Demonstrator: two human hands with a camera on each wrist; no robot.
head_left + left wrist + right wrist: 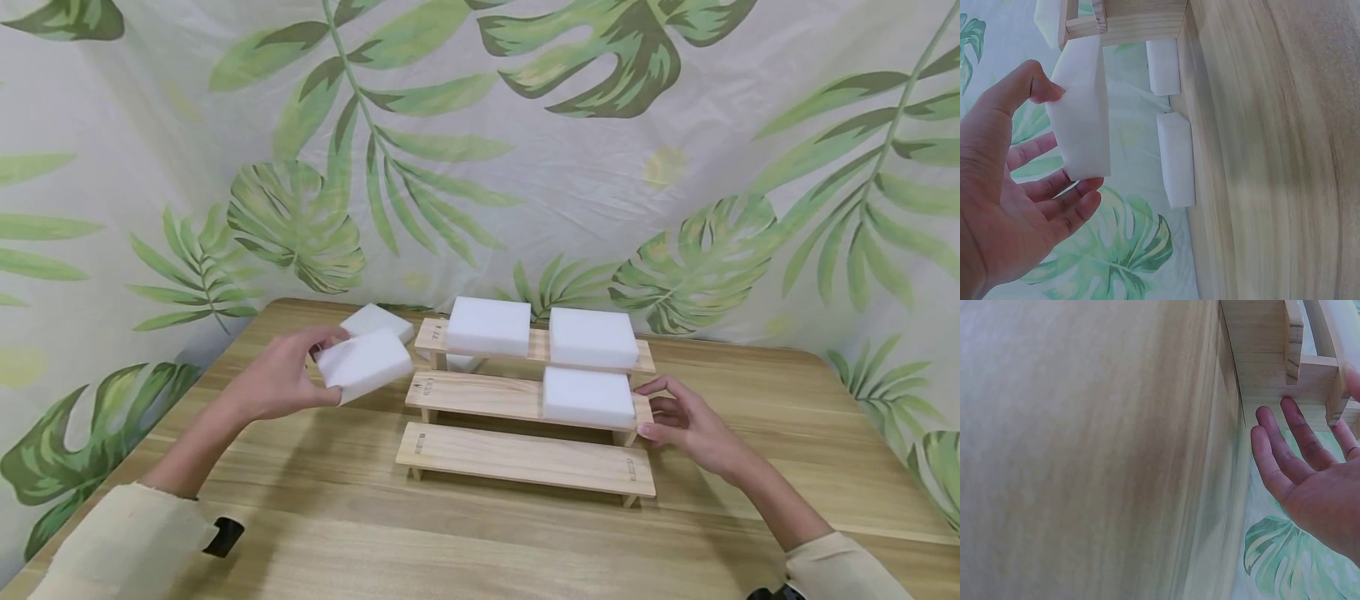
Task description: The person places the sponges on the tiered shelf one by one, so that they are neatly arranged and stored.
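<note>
My left hand holds a white foam block in the air, left of a three-tier wooden stand; in the left wrist view the thumb lies on one side and fingers on the other. My right hand is at the right end of the middle tier, thumb and index finger at its corners beside another foam block. In the right wrist view the other fingers extend loosely. Two more blocks, one left and one right, sit on the top tier.
A foam block lies on the wooden table behind the held one. Another block shows partly behind the stand's left side. A leaf-patterned cloth hangs along the table's back edge.
</note>
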